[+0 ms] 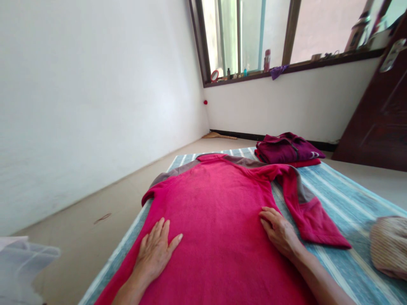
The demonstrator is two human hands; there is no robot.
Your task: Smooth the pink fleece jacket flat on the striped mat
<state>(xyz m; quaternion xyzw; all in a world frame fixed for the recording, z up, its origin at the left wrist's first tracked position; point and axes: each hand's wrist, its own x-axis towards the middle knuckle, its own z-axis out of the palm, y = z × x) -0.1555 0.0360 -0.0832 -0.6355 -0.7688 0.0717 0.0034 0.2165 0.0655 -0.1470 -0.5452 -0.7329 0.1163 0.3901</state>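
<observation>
A bright pink long-sleeved top with grey shoulder panels lies spread over a blue striped cover, its collar at the far end. My left hand rests flat on the top's left side, fingers stretched forward and thumb apart. On the right edge of the body lies my right hand, its fingers slightly bent on the fabric and not visibly gripping it. The right sleeve bends outward across the cover. At the far left, the other sleeve hangs toward the edge and is partly hidden.
Folded maroon and red clothes sit at the far right of the striped cover. A beige ribbed fabric bundle lies at the right. White sheer material is at lower left. Bottles stand on the windowsill; a dark red door is right.
</observation>
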